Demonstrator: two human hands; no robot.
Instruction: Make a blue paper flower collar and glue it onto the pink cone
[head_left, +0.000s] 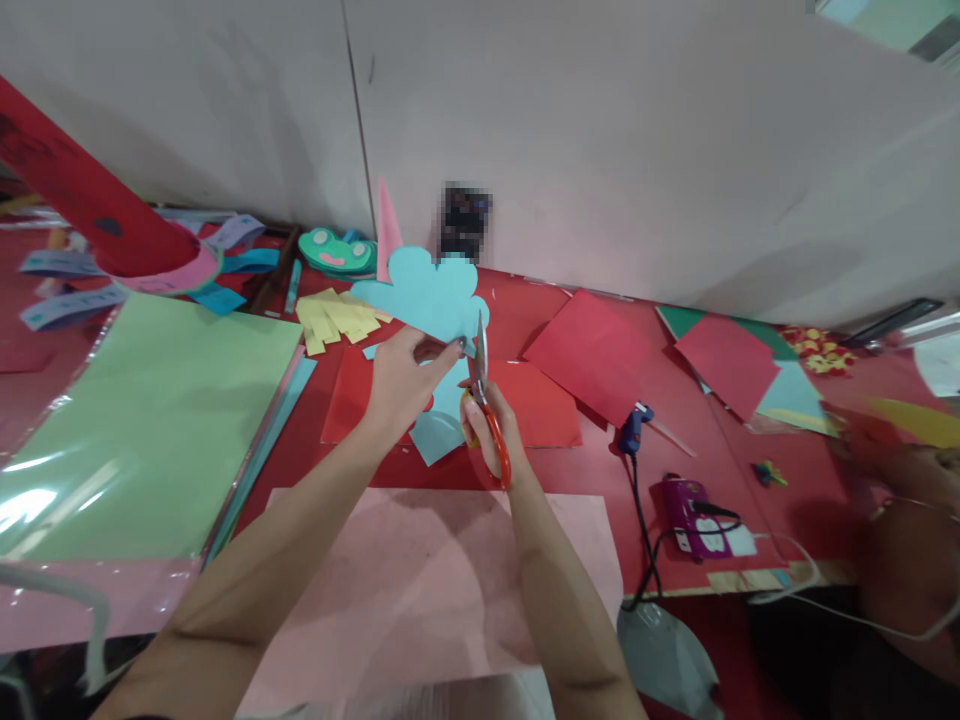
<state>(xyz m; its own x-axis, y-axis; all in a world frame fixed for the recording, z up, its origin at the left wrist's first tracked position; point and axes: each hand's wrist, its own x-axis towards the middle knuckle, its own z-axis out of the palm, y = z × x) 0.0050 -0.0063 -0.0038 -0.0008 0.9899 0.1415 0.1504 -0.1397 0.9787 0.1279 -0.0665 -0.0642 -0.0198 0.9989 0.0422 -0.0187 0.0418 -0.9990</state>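
Raised over the red table, my left hand (409, 380) pinches a light blue paper cutout (433, 295) with a scalloped, cloud-like edge. My right hand (495, 425) grips orange-handled scissors (496, 440), their blades pointing up at the cutout's right edge. How far the blades are parted is hard to make out. Below the hands lie a smaller blue paper piece (439, 437) and a red sheet (544, 405). A pink paper cone (386, 235) stands behind the cutout.
Green sheets in plastic (150, 420) lie left, near yellow paper strips (337, 318) and a green frog-like cutout (337, 252). To the right are red paper (592, 355), a glue gun (635, 430) and a purple power box (694, 515) with cords. Another person's arm (911, 540) is far right.
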